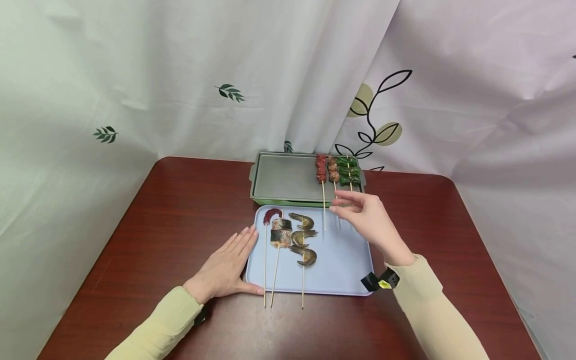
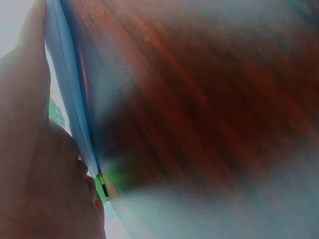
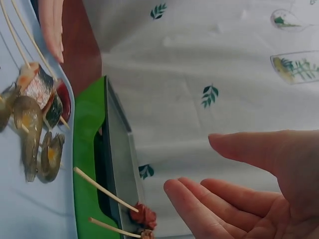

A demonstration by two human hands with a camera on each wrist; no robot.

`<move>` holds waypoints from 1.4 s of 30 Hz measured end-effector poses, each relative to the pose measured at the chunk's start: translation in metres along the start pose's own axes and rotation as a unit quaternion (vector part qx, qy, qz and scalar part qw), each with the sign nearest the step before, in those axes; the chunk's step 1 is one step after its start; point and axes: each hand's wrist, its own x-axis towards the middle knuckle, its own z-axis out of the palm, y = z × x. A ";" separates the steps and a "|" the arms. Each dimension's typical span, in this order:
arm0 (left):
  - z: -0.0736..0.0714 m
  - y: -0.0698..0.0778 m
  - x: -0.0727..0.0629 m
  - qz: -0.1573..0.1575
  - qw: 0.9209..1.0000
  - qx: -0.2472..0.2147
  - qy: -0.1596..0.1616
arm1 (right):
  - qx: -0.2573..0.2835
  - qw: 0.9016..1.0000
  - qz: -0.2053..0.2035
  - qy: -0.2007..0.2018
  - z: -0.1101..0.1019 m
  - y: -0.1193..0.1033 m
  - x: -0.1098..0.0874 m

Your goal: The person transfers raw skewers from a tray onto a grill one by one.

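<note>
My left hand [image 1: 227, 265] rests with straight fingers along the left edge of a light blue tray [image 1: 344, 265], thumb at its near corner. On the tray lie a shrimp skewer [image 1: 303, 256], a skewer of fish chunks [image 1: 281, 237] and a skewer with a dark red curled piece [image 1: 271, 215]. Over the tray's far right side, my right hand [image 1: 371, 220] hovers near the stick ends; the right wrist view shows its thumb and fingers [image 3: 189, 204] apart, holding nothing. Behind, a grill pan [image 1: 283, 175] carries a red meat skewer [image 1: 321, 169], a brown meat skewer [image 1: 333, 170] and a green pepper skewer [image 1: 349, 172].
The tray stands against the near side of the pan's green base [image 3: 89, 149]. Both are on a dark red wooden table [image 1: 198, 200]. A white curtain with leaf prints [image 1: 225, 60] hangs right behind the pan and around the table's sides.
</note>
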 end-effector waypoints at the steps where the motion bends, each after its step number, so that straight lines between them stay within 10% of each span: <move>1: 0.000 0.000 0.000 0.002 1.000 -0.001 0.005 | 0.001 1.000 -0.002 -0.001 0.000 0.000 -0.002; 18: -0.007 0.004 0.001 0.000 1.000 -0.005 -0.011 | 0.032 0.998 -0.036 -0.032 0.008 0.009 -0.041; 42: 0.000 0.001 0.000 0.008 1.000 -0.004 0.015 | 0.130 0.983 0.034 -0.128 0.042 0.046 -0.071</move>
